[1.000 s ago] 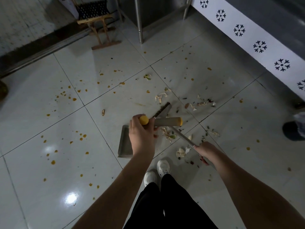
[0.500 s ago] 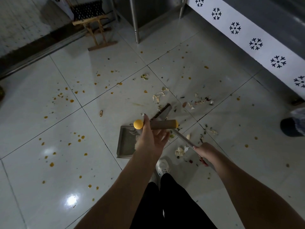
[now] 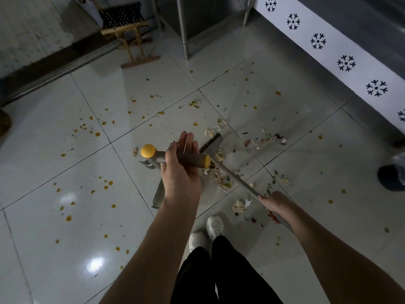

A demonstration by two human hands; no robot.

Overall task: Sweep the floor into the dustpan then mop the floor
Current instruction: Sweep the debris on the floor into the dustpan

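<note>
A long handle with a yellow cap (image 3: 148, 150) and a brown grip (image 3: 197, 160) crosses the middle of the head view. Its thin metal shaft (image 3: 236, 181) runs down-right into my right hand (image 3: 276, 206), which is shut around it. My left hand (image 3: 182, 170) has straight fingers, and the grip rests in the crook of its thumb. A dark-bristled broom head (image 3: 210, 143) sits just beyond the grip. The grey dustpan (image 3: 158, 195) lies on the floor below my left wrist, mostly hidden. Food scraps (image 3: 222, 182) lie beside it, and orange spots (image 3: 96, 134) dot the tiles.
A wooden folding stool (image 3: 129, 34) stands at the back, with a metal table leg (image 3: 183, 29) to its right. A white band with snowflake prints (image 3: 346, 62) runs along the right wall. A dark bin (image 3: 392, 177) sits at the right edge. My white shoes (image 3: 214, 227) are behind the scraps.
My left hand let go of the yellow end, straightened its fingers and slid along the brown grip. My right hand kept its hold on the shaft. The dustpan now looks more edge-on.
</note>
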